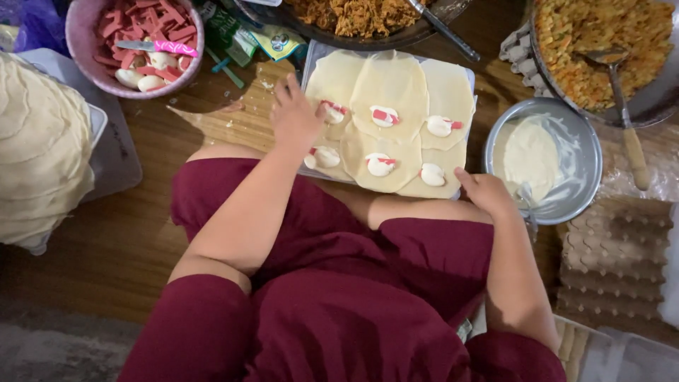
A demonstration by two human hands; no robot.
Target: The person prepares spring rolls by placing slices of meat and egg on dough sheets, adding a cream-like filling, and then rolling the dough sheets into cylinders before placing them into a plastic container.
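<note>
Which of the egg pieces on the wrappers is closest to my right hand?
The bottom-right egg piece, on the wrapper nearest the metal bowl. It lies just left of your right hand; the other five sit farther left or higher up.

The person wears dark maroon shorts, the loose, soft fabric creasing into folds across both thighs, with the hems ending above the knees. Both forearms are bare to the wrist, with no sleeve in sight. The left hand (pixel 296 117) and right hand (pixel 486 192) carry no gloves, rings or watch.
</note>
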